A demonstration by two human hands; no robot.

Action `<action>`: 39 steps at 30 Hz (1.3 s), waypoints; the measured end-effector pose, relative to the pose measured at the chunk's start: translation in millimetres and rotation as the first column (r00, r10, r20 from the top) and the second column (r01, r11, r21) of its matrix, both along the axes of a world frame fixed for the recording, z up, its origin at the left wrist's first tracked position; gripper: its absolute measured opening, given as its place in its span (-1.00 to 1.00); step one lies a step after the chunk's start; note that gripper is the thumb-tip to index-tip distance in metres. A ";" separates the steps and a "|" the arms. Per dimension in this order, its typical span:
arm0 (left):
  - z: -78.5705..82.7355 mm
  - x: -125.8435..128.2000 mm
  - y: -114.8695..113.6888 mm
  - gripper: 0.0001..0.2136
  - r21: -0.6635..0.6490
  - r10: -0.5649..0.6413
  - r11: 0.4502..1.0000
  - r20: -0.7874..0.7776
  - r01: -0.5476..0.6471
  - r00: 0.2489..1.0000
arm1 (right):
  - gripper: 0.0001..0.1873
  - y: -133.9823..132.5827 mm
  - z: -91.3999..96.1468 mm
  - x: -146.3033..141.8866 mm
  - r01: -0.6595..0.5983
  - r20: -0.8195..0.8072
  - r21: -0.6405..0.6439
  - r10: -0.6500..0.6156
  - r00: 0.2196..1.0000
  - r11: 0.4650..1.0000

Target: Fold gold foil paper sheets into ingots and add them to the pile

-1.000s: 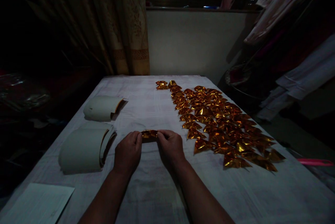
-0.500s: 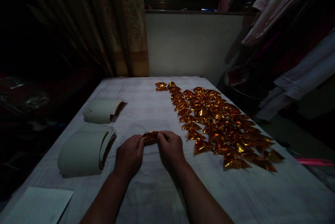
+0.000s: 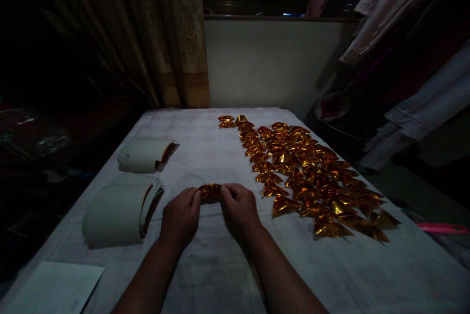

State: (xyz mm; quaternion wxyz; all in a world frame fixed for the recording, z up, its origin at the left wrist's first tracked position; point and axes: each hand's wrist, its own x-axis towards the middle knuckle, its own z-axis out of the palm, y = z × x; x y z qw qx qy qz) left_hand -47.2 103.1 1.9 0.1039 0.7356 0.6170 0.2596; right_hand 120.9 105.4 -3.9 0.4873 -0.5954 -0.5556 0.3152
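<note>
Between my two hands is a gold foil paper ingot, dark and shiny, held just over the cloth-covered table. My left hand pinches its left end between thumb and fingers. Its right end is pinched by my right hand in the same way. The fingertips behind the foil are partly hidden. To the right lie many folded gold foil ingots, spread in loose rows. Left of my hands, a thick curled stack of pale paper sheets rests on the cloth.
A smaller curled paper stack lies behind the large one. A flat pale sheet is at the near left corner. Beyond the table are a curtain and a wall. Clothes hang at the right.
Both hands keep their pinch on the gold foil ingot, with only a very slight shift to the left. The foil's surface catches the light a little differently.
</note>
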 end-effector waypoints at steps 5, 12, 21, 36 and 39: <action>1.1 -0.8 1.8 -0.66 -0.012 0.016 1.000 0.029 -0.016 0.999 | -0.76 0.0 1.8 1.0 0.040 -0.021 -0.022 -0.041 0.999 0.999; 2.4 0.2 2.5 -0.63 -0.049 0.025 0.999 0.108 -0.020 0.994 | -0.77 -2.3 6.5 3.9 0.034 0.178 0.008 -0.035 0.983 0.999; 1.6 -4.3 5.5 -0.56 -0.082 0.093 0.994 0.297 -0.071 0.950 | -0.75 19.3 47.4 23.3 0.070 0.701 -0.057 -0.010 0.713 0.996; -11.2 -7.4 12.3 -0.31 -0.271 0.286 0.956 0.761 -0.116 0.582 | -0.65 203.7 54.1 59.6 0.268 0.909 0.030 -0.137 0.394 0.963; -15.5 -9.7 11.8 -0.33 -0.261 0.267 0.960 0.756 -0.098 0.597 | -0.66 219.6 45.7 57.3 0.272 0.911 0.017 -0.127 0.392 0.962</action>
